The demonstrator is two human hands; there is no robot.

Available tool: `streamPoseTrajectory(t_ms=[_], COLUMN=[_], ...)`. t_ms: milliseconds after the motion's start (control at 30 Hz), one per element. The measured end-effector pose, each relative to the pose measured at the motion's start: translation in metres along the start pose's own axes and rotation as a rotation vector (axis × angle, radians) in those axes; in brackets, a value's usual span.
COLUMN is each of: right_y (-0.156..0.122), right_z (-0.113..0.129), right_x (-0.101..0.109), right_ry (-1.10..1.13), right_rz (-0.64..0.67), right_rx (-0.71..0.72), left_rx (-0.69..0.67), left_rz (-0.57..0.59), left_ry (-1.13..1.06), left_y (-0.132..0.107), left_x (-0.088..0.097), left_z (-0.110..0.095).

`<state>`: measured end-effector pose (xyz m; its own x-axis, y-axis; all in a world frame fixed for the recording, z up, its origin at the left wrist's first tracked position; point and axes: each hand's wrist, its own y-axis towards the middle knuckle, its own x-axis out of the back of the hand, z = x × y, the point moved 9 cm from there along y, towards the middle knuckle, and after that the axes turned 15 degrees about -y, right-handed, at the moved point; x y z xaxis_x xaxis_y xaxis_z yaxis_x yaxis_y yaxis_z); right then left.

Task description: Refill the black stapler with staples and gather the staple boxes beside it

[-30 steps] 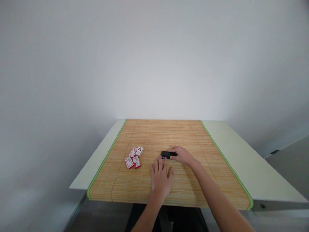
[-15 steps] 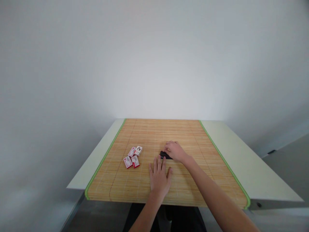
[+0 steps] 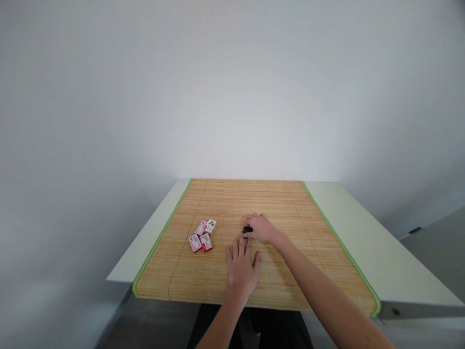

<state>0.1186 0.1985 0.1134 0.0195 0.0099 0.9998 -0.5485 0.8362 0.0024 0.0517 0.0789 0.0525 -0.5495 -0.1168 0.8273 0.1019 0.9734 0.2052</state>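
Observation:
What looks like a black stapler [image 3: 247, 230] lies near the middle of the bamboo mat, mostly hidden under my right hand. My right hand [image 3: 260, 227] is closed over it from the right side, with its fingers curled down around the body. My left hand [image 3: 241, 266] lies flat on the mat just in front, fingers spread. Its middle fingertips reach up to the stapler's near edge; whether they press on it I cannot tell.
To the left of my hands lie several small white-and-red boxes, among them a front box [image 3: 195, 243] and a back box [image 3: 210, 226], close together. The bamboo mat [image 3: 290, 271] has green edging and covers the middle of a white table [image 3: 366, 232]. A pale wall [image 3: 232, 97] rises behind.
My right hand has closed further over the stapler, so less of its black body shows. My left hand stays flat in nearly the same place. The whole view has shifted slightly.

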Motion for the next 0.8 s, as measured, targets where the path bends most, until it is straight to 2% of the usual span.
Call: streamPoseTrajectory(t_ms=[167,300,567,700,800], right_y=[-0.005,-0.016,-0.068,-0.100,-0.126], right_z=[-0.009,-0.027,-0.082,-0.121,-0.153], right_x=[0.014,0.033,0.061,0.050,0.025], right_ry=[0.037,0.092,0.312,0.357,0.386], right_rz=[-0.032,-0.065,-0.173,-0.155,-0.158], right_rx=[0.012,0.011,-0.048,-0.148,-0.300], left_rx=[-0.006,-0.018,-0.019,-0.018,-0.006], left_rz=[-0.036,-0.044,-0.048,-0.044,-0.048], left_ry=[-0.015,-0.019,-0.015,-0.024,-0.029], left_y=[0.000,-0.001,-0.001,0.000,0.000], left_x=[0.004,0.006,0.010,0.010,0.009], left_z=[-0.001,-0.002,-0.003,-0.003,-0.004])
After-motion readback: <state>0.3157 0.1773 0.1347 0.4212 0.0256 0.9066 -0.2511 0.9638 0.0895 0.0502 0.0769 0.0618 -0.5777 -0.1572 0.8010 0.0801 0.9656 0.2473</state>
